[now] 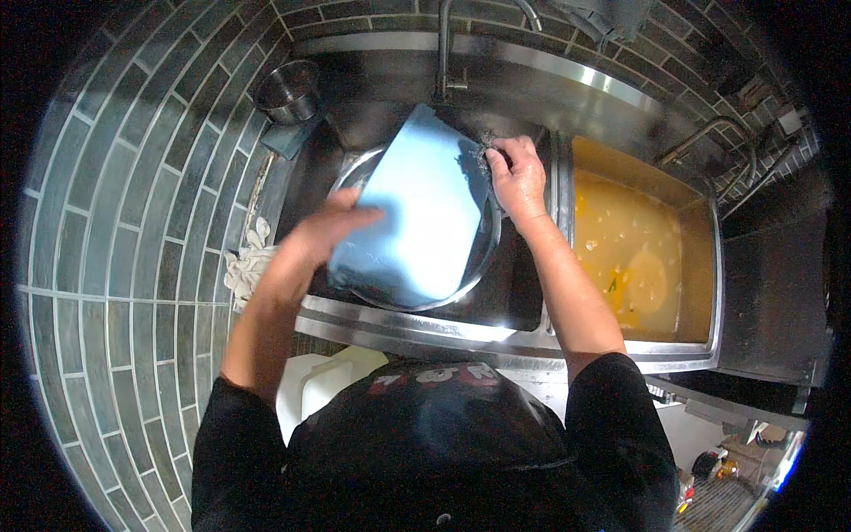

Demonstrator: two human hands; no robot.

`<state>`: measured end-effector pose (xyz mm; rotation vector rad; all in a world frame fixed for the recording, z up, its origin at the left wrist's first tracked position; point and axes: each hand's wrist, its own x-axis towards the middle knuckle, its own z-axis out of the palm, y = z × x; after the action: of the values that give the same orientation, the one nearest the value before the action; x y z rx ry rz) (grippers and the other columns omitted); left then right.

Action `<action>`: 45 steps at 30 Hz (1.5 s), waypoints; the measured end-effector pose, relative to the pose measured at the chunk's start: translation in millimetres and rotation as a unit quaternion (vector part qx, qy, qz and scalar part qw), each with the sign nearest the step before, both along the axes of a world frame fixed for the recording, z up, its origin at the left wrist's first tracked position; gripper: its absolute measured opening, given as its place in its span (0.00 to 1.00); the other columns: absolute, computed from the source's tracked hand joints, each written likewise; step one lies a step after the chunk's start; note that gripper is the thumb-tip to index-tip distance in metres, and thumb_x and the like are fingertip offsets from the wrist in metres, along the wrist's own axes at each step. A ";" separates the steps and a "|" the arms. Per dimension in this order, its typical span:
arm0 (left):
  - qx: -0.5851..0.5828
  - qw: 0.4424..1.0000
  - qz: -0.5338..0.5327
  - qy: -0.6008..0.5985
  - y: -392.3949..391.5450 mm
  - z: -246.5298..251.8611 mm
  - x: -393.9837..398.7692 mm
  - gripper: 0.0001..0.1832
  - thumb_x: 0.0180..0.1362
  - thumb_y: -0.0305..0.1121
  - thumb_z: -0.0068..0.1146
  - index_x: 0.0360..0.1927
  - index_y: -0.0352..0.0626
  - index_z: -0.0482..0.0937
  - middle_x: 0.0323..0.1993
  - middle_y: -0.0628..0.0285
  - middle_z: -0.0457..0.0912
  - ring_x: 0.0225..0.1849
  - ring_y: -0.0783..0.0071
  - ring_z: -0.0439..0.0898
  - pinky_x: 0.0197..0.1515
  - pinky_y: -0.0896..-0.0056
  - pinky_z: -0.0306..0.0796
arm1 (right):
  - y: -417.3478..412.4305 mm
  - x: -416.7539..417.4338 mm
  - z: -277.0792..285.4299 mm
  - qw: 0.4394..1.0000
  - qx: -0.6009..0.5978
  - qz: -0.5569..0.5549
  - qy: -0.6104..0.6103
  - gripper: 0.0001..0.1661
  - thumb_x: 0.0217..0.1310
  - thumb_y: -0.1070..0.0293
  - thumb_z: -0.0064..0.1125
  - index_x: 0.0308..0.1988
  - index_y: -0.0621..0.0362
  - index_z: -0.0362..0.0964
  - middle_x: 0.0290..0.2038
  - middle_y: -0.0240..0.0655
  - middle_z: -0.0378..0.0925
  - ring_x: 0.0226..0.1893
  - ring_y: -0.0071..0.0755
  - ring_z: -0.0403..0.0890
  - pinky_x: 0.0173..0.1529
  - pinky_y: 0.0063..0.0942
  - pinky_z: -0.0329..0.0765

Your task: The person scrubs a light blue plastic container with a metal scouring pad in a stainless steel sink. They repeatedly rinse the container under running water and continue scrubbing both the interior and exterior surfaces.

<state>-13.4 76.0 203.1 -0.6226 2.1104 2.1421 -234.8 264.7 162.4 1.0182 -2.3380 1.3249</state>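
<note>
A pale blue, flat, board-like piece is held tilted over a round metal basin in the left sink bowl. Strong glare washes out its middle, and dark patches show near its upper right and lower left. My left hand, blurred, grips its left edge with a finger or thumb over the face. In my right hand, a wiry scouring pad, probably steel wool, is pinched against the upper right edge. The basin's inside is mostly hidden beneath the piece.
Cloudy yellowish water with floating scraps fills the right sink bowl. A faucet rises behind the left one. On the left stand a metal pot and a crumpled pale cloth, near a tiled wall.
</note>
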 end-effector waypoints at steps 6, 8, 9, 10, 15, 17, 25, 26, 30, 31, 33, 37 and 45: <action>0.010 0.992 -0.033 -0.118 -69.5 6.8 -42.0 0.11 0.49 0.31 0.59 0.32 0.32 0.79 0.27 0.57 0.81 0.26 0.73 0.79 0.31 0.71 0.74 | -13.2 20.9 17.3 0.994 -0.038 0.099 -0.035 0.10 0.50 0.68 0.61 0.36 0.56 0.76 0.35 0.41 0.73 0.38 0.47 0.76 0.42 0.34 0.74; 0.037 0.995 -0.017 -0.089 -82.0 -1.1 -45.0 0.11 0.49 0.31 0.60 0.33 0.33 0.79 0.27 0.58 0.81 0.26 0.72 0.79 0.31 0.72 0.74 | -29.6 41.1 21.0 0.987 -0.024 0.152 -0.043 0.09 0.51 0.72 0.60 0.36 0.61 0.76 0.34 0.41 0.74 0.36 0.41 0.76 0.43 0.30 0.72; 0.071 0.996 -0.002 -0.060 -83.8 -1.5 -47.1 0.12 0.50 0.31 0.60 0.35 0.34 0.78 0.28 0.58 0.81 0.27 0.73 0.79 0.32 0.72 0.74 | -40.2 48.1 17.2 0.986 -0.012 0.163 -0.033 0.10 0.51 0.70 0.61 0.36 0.61 0.76 0.34 0.40 0.74 0.37 0.41 0.76 0.44 0.30 0.72; 0.052 0.998 -0.007 -0.031 -82.2 -1.9 -44.6 0.12 0.50 0.32 0.60 0.36 0.35 0.78 0.28 0.59 0.80 0.28 0.74 0.79 0.33 0.72 0.74 | -48.8 56.3 14.5 0.985 0.016 0.172 -0.024 0.10 0.51 0.69 0.61 0.36 0.60 0.76 0.34 0.39 0.74 0.37 0.41 0.76 0.44 0.30 0.72; -0.187 0.974 0.093 0.094 -15.5 -16.8 26.1 0.17 0.55 0.36 0.56 0.42 0.33 0.73 0.29 0.63 0.79 0.33 0.76 0.77 0.36 0.71 0.72 | -91.5 62.8 -29.1 0.986 0.131 0.100 -0.038 0.11 0.51 0.63 0.59 0.36 0.54 0.78 0.38 0.41 0.74 0.40 0.45 0.76 0.45 0.36 0.73; -0.258 0.956 0.134 0.047 -14.0 -37.6 64.2 0.18 0.56 0.38 0.54 0.42 0.33 0.71 0.28 0.56 0.79 0.33 0.69 0.79 0.35 0.65 0.71 | -107.0 57.3 -25.9 0.977 0.190 0.012 -0.097 0.11 0.53 0.61 0.54 0.36 0.50 0.79 0.43 0.44 0.71 0.42 0.51 0.74 0.47 0.43 0.73; -0.320 0.909 0.245 0.103 -17.6 -103.5 73.2 0.16 0.56 0.41 0.50 0.34 0.34 0.73 0.27 0.39 0.77 0.33 0.40 0.77 0.35 0.51 0.70 | -87.0 144.3 20.5 0.952 0.067 0.295 0.053 0.07 0.49 0.69 0.58 0.32 0.56 0.76 0.35 0.41 0.74 0.37 0.47 0.76 0.43 0.38 0.73; -0.336 0.899 0.261 0.103 -17.7 -107.4 71.7 0.16 0.56 0.41 0.50 0.34 0.34 0.73 0.27 0.39 0.77 0.32 0.40 0.77 0.34 0.51 0.70 | -91.1 129.0 8.0 0.950 0.065 0.303 0.035 0.07 0.50 0.70 0.59 0.33 0.56 0.76 0.35 0.42 0.74 0.37 0.47 0.76 0.44 0.38 0.73; -0.387 0.874 0.278 0.097 -18.9 -110.3 53.4 0.16 0.56 0.40 0.51 0.35 0.33 0.74 0.26 0.40 0.76 0.31 0.40 0.77 0.34 0.50 0.69 | -108.6 39.3 -29.9 0.957 0.289 0.020 -0.020 0.11 0.56 0.60 0.53 0.35 0.52 0.79 0.40 0.46 0.74 0.38 0.47 0.78 0.43 0.42 0.76; -0.397 0.869 0.279 0.091 -20.7 -109.7 51.4 0.16 0.56 0.40 0.51 0.35 0.33 0.74 0.26 0.40 0.76 0.31 0.40 0.77 0.33 0.50 0.69 | -112.1 29.5 -32.1 0.948 0.317 -0.007 -0.017 0.11 0.55 0.60 0.53 0.36 0.49 0.79 0.41 0.45 0.73 0.39 0.48 0.78 0.43 0.42 0.76; -0.413 0.860 0.287 0.083 -28.4 -111.9 55.9 0.16 0.56 0.40 0.52 0.32 0.34 0.74 0.26 0.41 0.77 0.30 0.41 0.77 0.31 0.51 0.69 | -110.7 51.9 -28.1 0.947 0.308 0.085 -0.036 0.11 0.54 0.60 0.53 0.37 0.46 0.79 0.40 0.42 0.73 0.42 0.50 0.76 0.44 0.41 0.76; -0.346 0.889 0.277 0.118 -42.8 -97.5 55.6 0.14 0.56 0.38 0.53 0.29 0.35 0.74 0.25 0.43 0.77 0.28 0.43 0.77 0.28 0.54 0.69 | -83.0 129.7 24.3 0.945 0.100 0.304 0.059 0.08 0.49 0.67 0.60 0.33 0.55 0.76 0.35 0.39 0.74 0.37 0.45 0.76 0.41 0.37 0.75; -0.393 0.912 0.097 -0.070 -57.8 -10.9 -33.5 0.24 0.58 0.53 0.48 0.37 0.40 0.78 0.37 0.48 0.80 0.42 0.50 0.78 0.45 0.54 0.68 | -70.7 91.4 50.0 0.959 0.158 0.082 0.223 0.08 0.47 0.73 0.58 0.33 0.55 0.76 0.32 0.36 0.72 0.32 0.44 0.74 0.33 0.36 0.75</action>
<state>-46.9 18.1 192.2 -1.0305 2.8828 1.1645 -143.4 194.0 212.4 1.4571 -2.1811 0.6751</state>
